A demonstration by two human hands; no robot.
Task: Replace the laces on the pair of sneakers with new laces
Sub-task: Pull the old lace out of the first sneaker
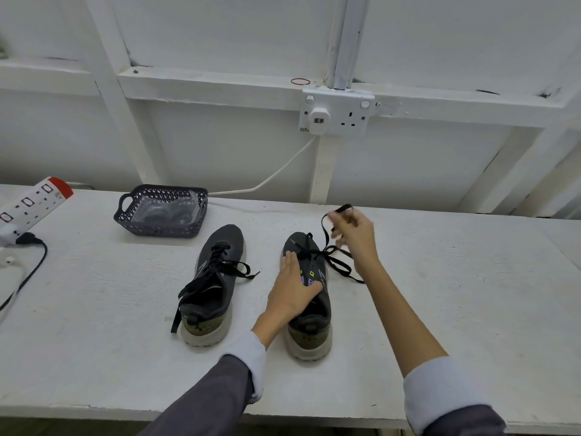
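Two dark grey sneakers with pale soles stand side by side on the white table (pixel 440 309), toes pointing away from me. The left sneaker (pixel 217 287) still carries its black lace, untied and trailing over its side. My left hand (pixel 294 289) rests flat on the tongue area of the right sneaker (pixel 309 316), fingers straight. My right hand (pixel 353 236) is raised to the right of that shoe's toe and pinches a black lace (pixel 336 262), which runs from the front eyelets up to the hand and loops on the table. The hand is blurred.
A dark perforated basket (pixel 125 215) holding clear plastic packets sits at the back left of the shoes. A white power strip (pixel 30 204) with black and white cables lies at the far left. A wall socket (pixel 336 113) with a plugged adapter hangs behind the table.
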